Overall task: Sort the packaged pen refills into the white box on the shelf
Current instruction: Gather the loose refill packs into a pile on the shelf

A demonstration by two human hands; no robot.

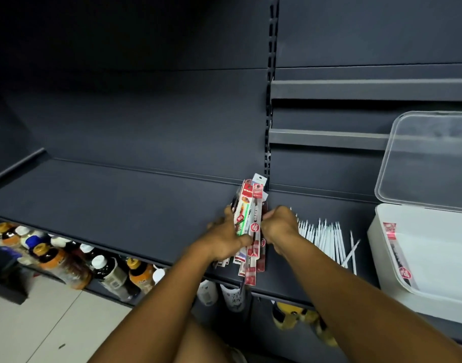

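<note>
Left hand (224, 241) grips the fanned packaged pen refills (252, 216) upright; right hand (279, 226) pinches one, likely singling it out for the white box (431, 218).

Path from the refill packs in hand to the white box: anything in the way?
Only loose white refills lie flat on the shelf between the packs and the white box; a lifted carry should clear them. The lid stands open.

Dark shelving (119, 195), pale tiled floor (41, 328)
</note>
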